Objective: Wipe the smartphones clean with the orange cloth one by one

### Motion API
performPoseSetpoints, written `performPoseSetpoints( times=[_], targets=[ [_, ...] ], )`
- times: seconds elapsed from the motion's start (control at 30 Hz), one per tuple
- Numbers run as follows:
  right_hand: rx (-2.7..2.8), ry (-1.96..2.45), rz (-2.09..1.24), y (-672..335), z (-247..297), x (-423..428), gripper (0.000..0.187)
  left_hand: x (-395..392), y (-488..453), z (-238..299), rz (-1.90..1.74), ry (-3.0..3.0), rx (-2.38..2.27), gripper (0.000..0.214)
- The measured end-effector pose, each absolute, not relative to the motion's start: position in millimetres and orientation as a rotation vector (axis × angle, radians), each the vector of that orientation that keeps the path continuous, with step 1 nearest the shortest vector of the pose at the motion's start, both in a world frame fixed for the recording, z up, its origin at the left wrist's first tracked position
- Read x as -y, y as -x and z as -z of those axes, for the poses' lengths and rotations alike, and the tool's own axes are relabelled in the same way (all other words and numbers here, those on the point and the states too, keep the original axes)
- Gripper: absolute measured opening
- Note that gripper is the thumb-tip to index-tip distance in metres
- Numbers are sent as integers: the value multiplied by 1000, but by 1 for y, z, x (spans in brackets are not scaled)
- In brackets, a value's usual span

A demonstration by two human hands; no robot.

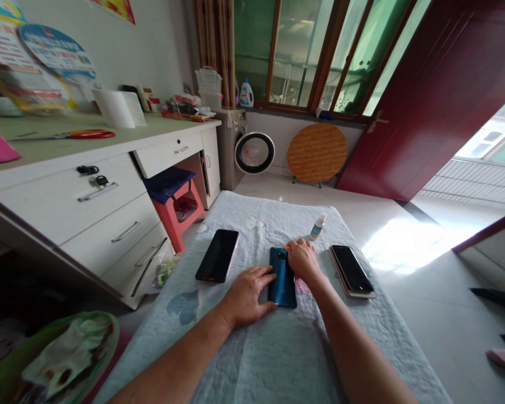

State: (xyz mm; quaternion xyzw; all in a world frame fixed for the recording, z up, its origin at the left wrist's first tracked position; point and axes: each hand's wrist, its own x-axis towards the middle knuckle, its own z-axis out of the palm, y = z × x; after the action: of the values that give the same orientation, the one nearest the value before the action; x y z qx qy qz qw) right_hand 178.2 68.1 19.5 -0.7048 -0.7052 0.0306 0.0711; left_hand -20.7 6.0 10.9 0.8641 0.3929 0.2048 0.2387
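A blue smartphone (pixel 283 280) lies back side up on the cloth-covered table, its dark camera block toward the far end. My left hand (pixel 249 294) grips its left side, fingertips at the edge and thumb by the near corner. Bent over the far right edge of the phone is my right hand (pixel 303 257), closed on a small orange cloth (pixel 287 248), of which only a bit shows. Just beyond that hand stands a small spray bottle (pixel 317 227) with a white cap.
A black-screened phone (pixel 217 255) lies to the left. Another dark phone (pixel 352 269) rests on a pinkish flat case or phone at the right. A pale quilted cloth (pixel 252 359) covers the table. White drawers (pixel 105 224) and a red stool (pixel 179 216) stand left; a bin (pixel 109 336) sits near-left.
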Motion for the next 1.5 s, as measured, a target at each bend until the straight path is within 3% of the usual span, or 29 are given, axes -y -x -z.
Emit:
performPoseSetpoints(
  times=[0.7,1.03,1.5],
  targets=[
    [2138,2008,-325,-192,-29,-21,30,-7,22,-13,-527,-2363,-1079,63],
    [2027,2008,-708,-193,-46,-6,25,-6,21,-15,-511,-2335,-1092,64],
    [1935,1906,-348,-191,-17,-17,35,-7,21,-13,-537,-2344,-1082,62]
  ],
)
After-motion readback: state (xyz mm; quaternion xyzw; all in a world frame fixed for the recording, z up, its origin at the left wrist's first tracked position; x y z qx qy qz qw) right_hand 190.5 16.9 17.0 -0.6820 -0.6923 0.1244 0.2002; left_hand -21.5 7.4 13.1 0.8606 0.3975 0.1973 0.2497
